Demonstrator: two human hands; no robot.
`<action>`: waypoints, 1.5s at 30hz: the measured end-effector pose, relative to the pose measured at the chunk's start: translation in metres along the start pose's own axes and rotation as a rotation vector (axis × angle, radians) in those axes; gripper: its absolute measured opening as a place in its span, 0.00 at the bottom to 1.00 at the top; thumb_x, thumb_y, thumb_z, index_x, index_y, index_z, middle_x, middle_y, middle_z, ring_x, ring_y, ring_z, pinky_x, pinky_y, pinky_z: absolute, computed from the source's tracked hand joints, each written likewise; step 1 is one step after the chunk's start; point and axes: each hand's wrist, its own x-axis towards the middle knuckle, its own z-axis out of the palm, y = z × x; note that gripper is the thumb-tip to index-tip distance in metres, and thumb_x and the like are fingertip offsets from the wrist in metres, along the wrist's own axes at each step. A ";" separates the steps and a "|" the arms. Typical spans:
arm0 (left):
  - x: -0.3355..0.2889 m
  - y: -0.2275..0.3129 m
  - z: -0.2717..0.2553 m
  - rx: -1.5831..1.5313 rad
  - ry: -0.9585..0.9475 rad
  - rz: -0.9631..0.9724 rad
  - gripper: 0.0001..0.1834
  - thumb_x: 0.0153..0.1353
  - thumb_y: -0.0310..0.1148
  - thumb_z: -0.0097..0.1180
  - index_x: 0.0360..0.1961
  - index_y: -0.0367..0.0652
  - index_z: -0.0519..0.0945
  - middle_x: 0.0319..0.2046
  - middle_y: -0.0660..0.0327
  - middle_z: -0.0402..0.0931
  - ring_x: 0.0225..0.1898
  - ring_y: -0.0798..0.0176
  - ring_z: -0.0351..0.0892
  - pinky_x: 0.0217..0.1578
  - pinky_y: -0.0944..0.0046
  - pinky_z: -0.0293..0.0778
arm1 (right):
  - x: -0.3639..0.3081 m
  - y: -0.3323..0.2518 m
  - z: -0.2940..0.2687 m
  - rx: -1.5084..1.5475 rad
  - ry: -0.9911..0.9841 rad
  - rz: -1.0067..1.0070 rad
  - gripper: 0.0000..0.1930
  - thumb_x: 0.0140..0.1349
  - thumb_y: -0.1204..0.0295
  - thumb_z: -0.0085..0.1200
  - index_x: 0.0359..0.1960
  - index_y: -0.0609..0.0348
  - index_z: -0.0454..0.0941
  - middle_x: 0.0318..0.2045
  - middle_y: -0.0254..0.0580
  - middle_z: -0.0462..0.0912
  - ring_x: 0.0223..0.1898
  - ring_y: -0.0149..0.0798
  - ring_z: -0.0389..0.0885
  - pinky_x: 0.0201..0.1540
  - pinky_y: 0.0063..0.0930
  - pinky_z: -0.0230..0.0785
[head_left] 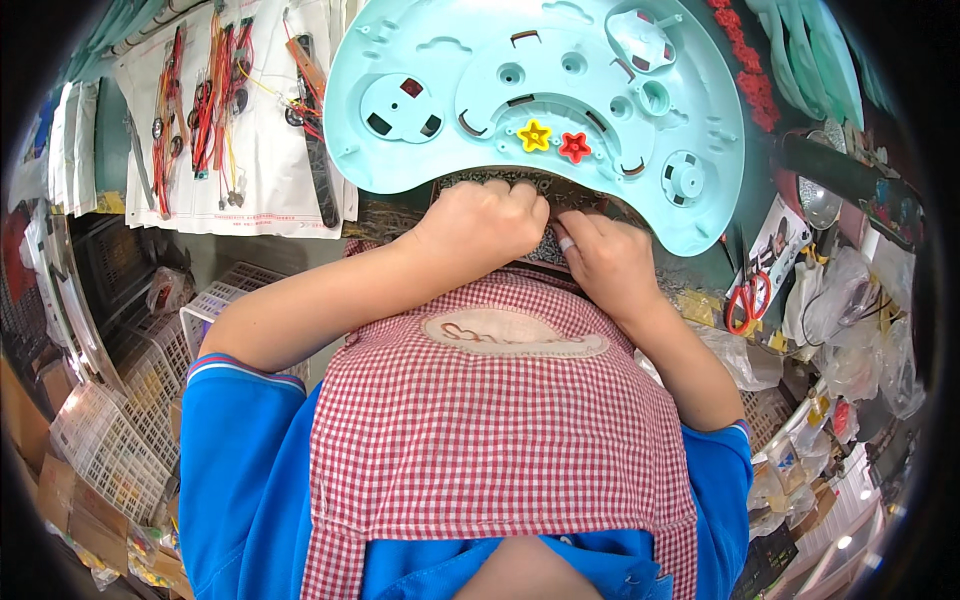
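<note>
My left hand (pixel 485 218) is closed, knuckles up, over a dark tray of small metal screws (pixel 448 186) at the table's near edge. Close beside it, my right hand (pixel 608 258) has its fingers curled together, with a pale band round one finger. Whatever either hand pinches is hidden. Just beyond both hands lies a large turquoise plastic shell (pixel 420 75), its hollow side up with posts and slots showing. A yellow star piece (pixel 534 135) and a red star piece (pixel 575 148) sit in its middle.
On the left, wired circuit parts (pixel 205 100) lie on a white sheet (pixel 270 200). Red-handled scissors (pixel 748 302) rest at the right edge near clear plastic bags (pixel 845 300). More turquoise parts (pixel 815 60) stand at the far right. White plastic baskets (pixel 115 440) are at the lower left.
</note>
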 end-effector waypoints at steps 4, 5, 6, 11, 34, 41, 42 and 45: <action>-0.004 -0.010 -0.018 -0.271 -0.037 -0.033 0.04 0.48 0.29 0.59 0.25 0.44 0.76 0.21 0.64 0.74 0.22 0.64 0.79 0.22 0.66 0.75 | 0.001 -0.006 -0.021 0.149 0.037 -0.113 0.14 0.50 0.75 0.61 0.40 0.55 0.81 0.27 0.38 0.82 0.27 0.39 0.82 0.27 0.32 0.76; -0.002 -0.015 -0.028 -0.361 -0.070 -0.052 0.03 0.49 0.28 0.60 0.26 0.43 0.78 0.22 0.64 0.77 0.23 0.63 0.80 0.22 0.65 0.75 | 0.006 -0.006 -0.031 0.173 0.091 -0.151 0.14 0.49 0.75 0.61 0.41 0.55 0.82 0.29 0.39 0.82 0.28 0.39 0.82 0.27 0.31 0.76; 0.002 -0.020 -0.039 -0.452 -0.104 -0.071 0.03 0.50 0.27 0.60 0.27 0.42 0.79 0.24 0.63 0.79 0.25 0.63 0.81 0.23 0.65 0.76 | 0.013 -0.007 -0.043 0.198 0.145 -0.188 0.15 0.49 0.75 0.61 0.41 0.55 0.83 0.30 0.39 0.83 0.29 0.39 0.82 0.28 0.30 0.76; 0.049 -0.068 -0.060 -0.765 -0.062 -0.253 0.05 0.50 0.26 0.63 0.30 0.39 0.83 0.26 0.60 0.83 0.27 0.68 0.81 0.28 0.68 0.75 | 0.071 0.026 -0.074 0.193 0.166 -0.136 0.14 0.48 0.78 0.61 0.40 0.55 0.86 0.31 0.38 0.85 0.32 0.40 0.83 0.36 0.32 0.75; 0.073 -0.075 -0.026 -0.259 -0.014 -0.027 0.05 0.42 0.23 0.61 0.25 0.36 0.83 0.37 0.62 0.77 0.42 0.59 0.76 0.38 0.59 0.78 | 0.088 0.036 -0.062 0.250 0.060 -0.175 0.11 0.51 0.82 0.60 0.37 0.59 0.84 0.28 0.40 0.84 0.30 0.40 0.80 0.35 0.29 0.71; 0.071 -0.074 -0.022 -0.225 0.029 -0.031 0.05 0.43 0.24 0.60 0.25 0.38 0.84 0.36 0.61 0.77 0.42 0.59 0.75 0.38 0.60 0.78 | 0.089 0.036 -0.067 0.098 0.005 -0.182 0.07 0.49 0.78 0.62 0.32 0.58 0.80 0.36 0.37 0.79 0.46 0.43 0.76 0.50 0.35 0.65; 0.070 -0.074 -0.023 -0.238 0.017 -0.036 0.05 0.43 0.24 0.61 0.24 0.38 0.84 0.36 0.62 0.77 0.42 0.59 0.75 0.38 0.60 0.78 | 0.091 0.039 -0.068 0.033 0.006 -0.231 0.07 0.49 0.77 0.62 0.31 0.57 0.80 0.39 0.37 0.78 0.50 0.44 0.73 0.54 0.37 0.62; 0.073 -0.075 -0.025 -0.239 0.002 -0.050 0.04 0.42 0.26 0.62 0.23 0.41 0.85 0.35 0.63 0.77 0.42 0.59 0.75 0.39 0.59 0.78 | 0.092 0.043 -0.065 0.009 -0.058 -0.255 0.07 0.49 0.74 0.63 0.30 0.56 0.79 0.45 0.36 0.73 0.56 0.46 0.66 0.62 0.43 0.51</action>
